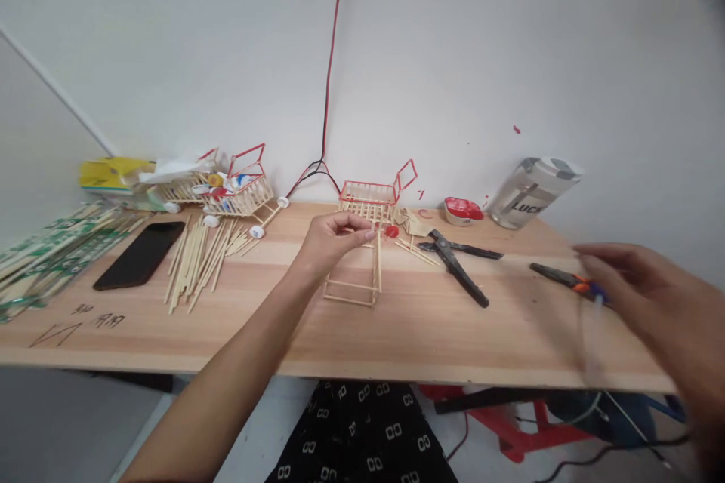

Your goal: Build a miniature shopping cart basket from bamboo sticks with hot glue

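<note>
My left hand (337, 238) is closed in a pinch, thumb against forefinger, at the far end of a small frame of thin wooden sticks (351, 287). The frame rests on the table, and its far corner is partly hidden by the fingers. My right hand (651, 298), blurred by motion, is at the right edge of the table. Beside its fingers are pliers with an orange part (558, 278), a small blue part (598, 291) and a translucent blurred strip (593, 336). Whether it grips any of these is unclear.
Behind the frame stands a red-rimmed stick basket (368, 200); a similar cart (243, 195) holds bottle caps. Black cutters (458, 268), a red paint cup (463, 211) and a clear container (532, 192) lie right. Loose sticks (195, 260) and a phone (139, 255) lie left.
</note>
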`<state>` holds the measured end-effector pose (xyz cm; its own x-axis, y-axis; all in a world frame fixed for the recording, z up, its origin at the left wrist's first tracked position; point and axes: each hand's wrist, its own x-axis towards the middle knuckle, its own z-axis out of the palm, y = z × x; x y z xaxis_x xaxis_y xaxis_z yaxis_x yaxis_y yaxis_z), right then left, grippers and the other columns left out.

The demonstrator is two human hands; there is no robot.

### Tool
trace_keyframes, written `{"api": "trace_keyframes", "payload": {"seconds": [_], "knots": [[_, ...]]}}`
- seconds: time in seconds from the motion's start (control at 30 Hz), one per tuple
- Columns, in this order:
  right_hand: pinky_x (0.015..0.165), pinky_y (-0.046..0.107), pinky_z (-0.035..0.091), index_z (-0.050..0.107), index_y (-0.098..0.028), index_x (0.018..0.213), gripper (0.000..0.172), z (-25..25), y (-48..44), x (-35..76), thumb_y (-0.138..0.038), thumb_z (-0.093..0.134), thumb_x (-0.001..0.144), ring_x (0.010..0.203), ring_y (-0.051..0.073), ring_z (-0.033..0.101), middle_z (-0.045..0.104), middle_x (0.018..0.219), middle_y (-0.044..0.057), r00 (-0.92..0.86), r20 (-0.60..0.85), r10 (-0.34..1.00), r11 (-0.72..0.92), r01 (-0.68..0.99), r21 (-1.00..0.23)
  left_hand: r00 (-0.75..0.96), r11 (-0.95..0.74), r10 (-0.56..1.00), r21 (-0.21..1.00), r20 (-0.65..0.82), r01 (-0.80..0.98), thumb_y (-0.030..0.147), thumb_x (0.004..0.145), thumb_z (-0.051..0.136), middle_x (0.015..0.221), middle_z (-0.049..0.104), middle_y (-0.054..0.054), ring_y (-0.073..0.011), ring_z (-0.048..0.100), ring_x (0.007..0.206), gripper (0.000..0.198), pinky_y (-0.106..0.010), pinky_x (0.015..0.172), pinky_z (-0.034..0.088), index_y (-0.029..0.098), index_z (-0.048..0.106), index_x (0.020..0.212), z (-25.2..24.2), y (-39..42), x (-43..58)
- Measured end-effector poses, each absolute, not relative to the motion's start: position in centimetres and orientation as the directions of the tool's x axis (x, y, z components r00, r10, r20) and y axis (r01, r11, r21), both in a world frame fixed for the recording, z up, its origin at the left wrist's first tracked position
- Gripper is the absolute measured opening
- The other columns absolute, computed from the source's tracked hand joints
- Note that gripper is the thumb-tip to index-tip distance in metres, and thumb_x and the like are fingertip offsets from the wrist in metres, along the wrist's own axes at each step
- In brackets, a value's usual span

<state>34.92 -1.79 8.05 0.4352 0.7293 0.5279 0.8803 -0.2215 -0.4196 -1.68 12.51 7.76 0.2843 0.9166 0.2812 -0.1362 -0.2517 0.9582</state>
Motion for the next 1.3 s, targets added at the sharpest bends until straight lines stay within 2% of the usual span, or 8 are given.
{"api": "trace_keyframes", "payload": {"seconds": [0.1, 0.23, 0.77, 0.9, 0.97, 1.07, 1.17, 1.3], "knots": [[0.083, 0.037, 0.050, 0.069, -0.024, 0.089, 0.028, 8.1, 0.8, 26.3, -0.048, 0.060, 0.078, 0.091, 0.024, 0.065, 0.071, 0.096, 0.006, 0.351, 0.503, 0.790, 0.111, 0.725, -0.680, 0.295, -0.237, 0.916, 0.961, 0.271, -0.145, 0.029, 0.060, 0.083, 0.074, 0.070, -0.002, -0.0126, 0.061, 0.070, 0.021, -0.025, 0.070, 0.048, 0.016, 0.072, 0.071, 7.7, 11.0, -1.7], [0.081, 0.034, 0.049, 0.069, -0.024, 0.093, 0.020, 6.6, 3.3, 19.4, -0.040, 0.061, 0.084, 0.091, 0.020, 0.062, 0.069, 0.098, 0.005, 0.083, 0.446, 0.891, 0.346, 0.513, -0.785, 0.272, -0.211, 0.931, 0.967, 0.243, -0.144, 0.029, 0.060, 0.084, 0.077, 0.070, -0.004, -0.0147, 0.062, 0.074, 0.021, -0.027, 0.070, 0.049, 0.016, 0.071, 0.070, 7.0, 8.9, -1.8], [0.067, 0.029, 0.045, 0.066, -0.023, 0.088, 0.016, 4.1, 2.6, 14.8, -0.038, 0.063, 0.086, 0.073, 0.015, 0.055, 0.061, 0.080, 0.001, -0.063, 0.396, 0.916, 0.395, 0.307, -0.866, 0.274, -0.189, 0.934, 0.967, 0.231, -0.171, 0.030, 0.064, 0.083, 0.072, 0.062, -0.001, -0.0126, 0.056, 0.069, 0.019, -0.024, 0.063, 0.046, 0.017, 0.071, 0.068, 5.9, 5.3, -1.5], [0.068, 0.030, 0.044, 0.064, -0.023, 0.085, 0.017, 4.2, 2.3, 14.7, -0.040, 0.062, 0.086, 0.075, 0.016, 0.054, 0.061, 0.081, 0.002, -0.055, 0.399, 0.915, 0.395, 0.308, -0.865, 0.306, -0.263, 0.915, 0.964, 0.263, -0.045, 0.033, 0.071, 0.078, 0.074, 0.065, -0.002, -0.0146, 0.058, 0.068, 0.022, -0.027, 0.063, 0.047, 0.020, 0.073, 0.089, 6.2, 5.1, -2.6], [0.069, 0.030, 0.045, 0.065, -0.023, 0.087, 0.017, 3.9, 2.2, 15.0, -0.039, 0.062, 0.086, 0.076, 0.016, 0.055, 0.062, 0.083, 0.003, -0.029, 0.391, 0.920, 0.380, 0.304, -0.873, 0.295, -0.474, 0.858, 0.870, 0.420, 0.140, 0.029, 0.076, 0.075, 0.082, 0.068, -0.004, -0.0179, 0.060, 0.078, 0.020, -0.030, 0.071, 0.048, 0.022, 0.073, 0.095, 6.4, 5.5, -3.7], [0.072, 0.030, 0.046, 0.064, -0.022, 0.087, 0.016, 3.1, 2.1, 15.6, -0.038, 0.063, 0.085, 0.078, 0.016, 0.056, 0.063, 0.088, 0.003, 0.031, 0.380, 0.924, 0.357, 0.283, -0.890, 0.396, -0.748, 0.663, 0.536, 0.635, 0.393, 0.024, 0.082, 0.069, 0.093, 0.071, -0.006, -0.0229, 0.057, 0.096, 0.012, -0.037, 0.087, 0.044, 0.022, 0.075, 0.092, 6.2, 6.9, -5.1], [0.075, 0.031, 0.046, 0.064, -0.022, 0.087, 0.016, 2.2, 1.9, 16.0, -0.038, 0.062, 0.086, 0.081, 0.017, 0.057, 0.063, 0.090, 0.004, 0.065, 0.367, 0.928, 0.334, 0.290, -0.897, 0.589, -0.845, 0.523, 0.285, 0.616, 0.452, 0.023, 0.086, 0.064, 0.092, 0.073, -0.007, -0.0224, 0.055, 0.093, 0.012, -0.037, 0.085, 0.042, 0.021, 0.074, 0.093, 5.3, 8.3, -5.7], [0.074, 0.032, 0.046, 0.063, -0.022, 0.087, 0.016, 1.6, 1.4, 15.9, -0.038, 0.060, 0.086, 0.082, 0.018, 0.057, 0.063, 0.089, 0.004, 0.080, 0.359, 0.930, 0.315, 0.327, -0.891, 0.704, -0.865, 0.477, 0.141, 0.526, 0.481, 0.024, 0.089, 0.060, 0.083, 0.072, -0.006, -0.0210, 0.057, 0.085, 0.013, -0.035, 0.077, 0.039, 0.021, 0.073, 0.089, 4.0, 9.0, -5.2]]}}
